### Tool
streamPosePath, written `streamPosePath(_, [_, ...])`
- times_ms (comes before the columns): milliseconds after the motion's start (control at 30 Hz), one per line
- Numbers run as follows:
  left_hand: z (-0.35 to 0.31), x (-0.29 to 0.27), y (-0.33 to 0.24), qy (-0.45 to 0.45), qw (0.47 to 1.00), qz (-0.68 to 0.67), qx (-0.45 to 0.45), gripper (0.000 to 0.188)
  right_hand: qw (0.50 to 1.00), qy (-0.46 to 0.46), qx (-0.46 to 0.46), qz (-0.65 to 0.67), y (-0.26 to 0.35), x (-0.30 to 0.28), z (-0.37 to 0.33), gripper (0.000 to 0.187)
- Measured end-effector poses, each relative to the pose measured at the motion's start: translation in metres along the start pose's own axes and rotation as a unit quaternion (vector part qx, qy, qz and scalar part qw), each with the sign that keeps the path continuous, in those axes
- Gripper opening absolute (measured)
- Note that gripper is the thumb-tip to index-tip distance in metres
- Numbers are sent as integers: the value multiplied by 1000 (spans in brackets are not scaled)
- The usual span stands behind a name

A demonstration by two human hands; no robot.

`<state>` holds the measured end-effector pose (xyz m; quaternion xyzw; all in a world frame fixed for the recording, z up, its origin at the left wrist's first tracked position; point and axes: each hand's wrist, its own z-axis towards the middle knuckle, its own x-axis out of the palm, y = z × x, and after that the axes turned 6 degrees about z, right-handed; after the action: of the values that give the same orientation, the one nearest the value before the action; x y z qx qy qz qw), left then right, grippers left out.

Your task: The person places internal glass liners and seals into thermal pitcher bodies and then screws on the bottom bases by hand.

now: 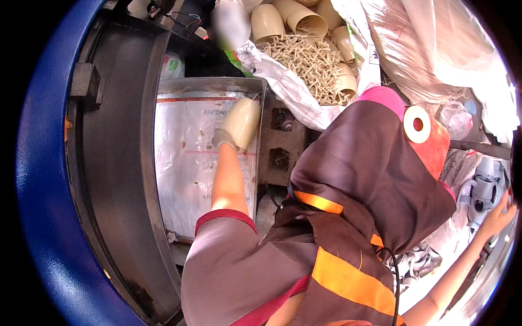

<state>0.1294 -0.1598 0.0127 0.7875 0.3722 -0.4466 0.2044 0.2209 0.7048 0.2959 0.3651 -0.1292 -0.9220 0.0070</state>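
My left hand [224, 139], in a pale glove, grips a glossy cream plastic cup [243, 122] near its lower end. The cup is tilted over a shallow metal-edged tray [239, 84] lined with clear plastic film. Far off to the right, my bare right hand [497, 218] reaches out with its fingers stretched and apart. Nothing shows in it. Beside it lie grey moulded plastic parts [484, 187] on a white plastic bag. The picture's rim partly cuts off what the right fingertips may touch.
At the top, an open white sack [296, 87] holds more cream cups [266, 23] and many small cream sprue pieces [304, 57]. A cream tape roll [417, 124] rests by my knee. A dark metal frame [117, 163] and blue panel [49, 179] stand on the left.
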Motion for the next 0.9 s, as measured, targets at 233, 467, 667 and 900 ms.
streamPosePath(233, [-45,-52,-43,210,656,-705,165,41,982,90,25,163,127,88,-40,30])
streamPosePath(467, [-204,-50,-232,329,714,-489,378,35,861,311,58,399,267,92,-70,110])
streamPosePath(667, [-316,2,-283,609,610,-273,427,29,820,284,-142,475,256,37,-50,89])
streamPosePath(900, [-382,-49,-283,251,554,-273,745,24,808,322,175,461,250,52,-101,79])
